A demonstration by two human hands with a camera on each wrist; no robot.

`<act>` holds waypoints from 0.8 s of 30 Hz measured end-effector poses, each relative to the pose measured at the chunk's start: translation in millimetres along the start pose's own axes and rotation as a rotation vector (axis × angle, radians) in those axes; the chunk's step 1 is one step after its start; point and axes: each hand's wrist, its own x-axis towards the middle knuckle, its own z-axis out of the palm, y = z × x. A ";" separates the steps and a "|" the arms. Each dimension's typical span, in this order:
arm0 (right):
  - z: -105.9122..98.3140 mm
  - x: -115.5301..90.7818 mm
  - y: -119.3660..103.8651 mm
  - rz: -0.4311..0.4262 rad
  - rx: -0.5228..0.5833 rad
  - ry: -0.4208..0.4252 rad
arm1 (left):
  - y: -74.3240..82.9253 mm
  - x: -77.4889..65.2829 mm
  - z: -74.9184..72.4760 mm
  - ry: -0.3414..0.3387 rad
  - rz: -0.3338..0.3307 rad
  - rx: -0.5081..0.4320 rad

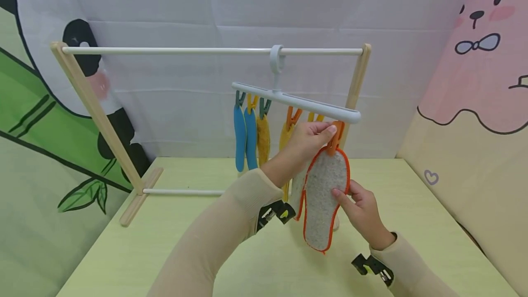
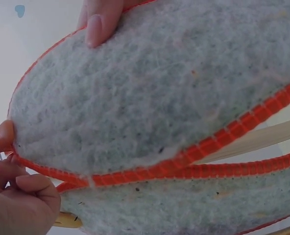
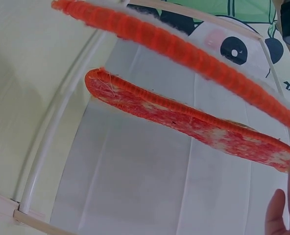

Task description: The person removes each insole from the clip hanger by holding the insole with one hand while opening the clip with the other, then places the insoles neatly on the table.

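A grey felt insole with orange stitched edging hangs upright below an orange clothespin at the right end of the hanger. My left hand pinches that clothespin with thumb and fingers. My right hand holds the insole's right edge, thumb on the felt face; in the left wrist view its thumb lies on the felt. Just behind hangs a second orange-edged insole, whose red-and-white mottled side shows in the right wrist view. My left forearm hides part of the row.
The pale hanger hooks over the white top bar of a wooden-sided rack and tilts down to the right. Blue insoles and yellow ones hang on its left part from green, yellow and orange clothespins. A lower bar crosses the rack.
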 end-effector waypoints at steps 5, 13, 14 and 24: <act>0.0 -0.8 0.8 0.008 0.006 0.005 | -0.1 -0.3 0.2 -0.002 0.000 -0.003; -0.2 -1.4 1.5 0.001 0.011 0.012 | -0.2 -0.4 1.2 0.009 -0.002 -0.008; -0.2 -1.6 1.5 0.000 0.013 0.013 | -0.1 -0.3 1.6 0.012 -0.007 -0.011; -0.3 -6.3 2.7 -0.018 -0.004 -0.021 | 2.5 -0.4 4.5 0.025 -0.023 -0.043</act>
